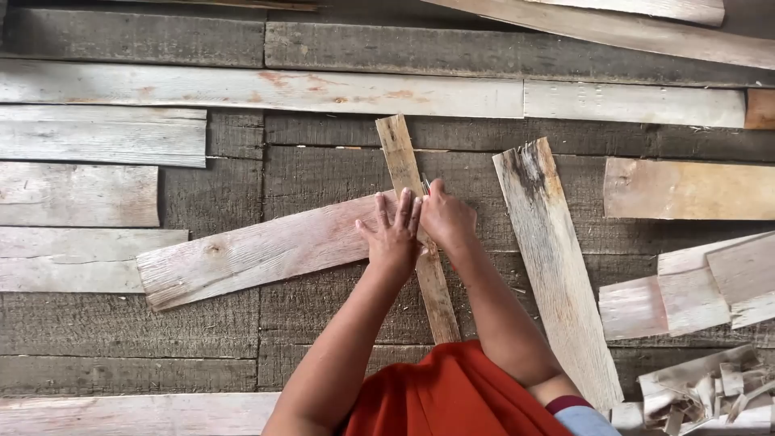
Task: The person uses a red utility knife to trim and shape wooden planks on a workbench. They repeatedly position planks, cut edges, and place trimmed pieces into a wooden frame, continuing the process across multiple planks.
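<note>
My left hand (394,232) lies flat, fingers spread, where a narrow wooden strip (401,157) crosses over a wide pale plank (250,254) on the plank floor. The strip runs from the upper middle down towards me. My right hand (445,216) is closed right beside the left, on the strip, and pinches a small thin object whose tip shows above the fingers; I cannot tell what it is. An orange-red cloth (452,396) covers my lap at the bottom.
A long weathered board (557,258) lies slanted to the right of my arms. Short board offcuts (694,291) and a heap of wood scraps (702,391) sit at the lower right. More pale planks (97,137) lie at left and along the top.
</note>
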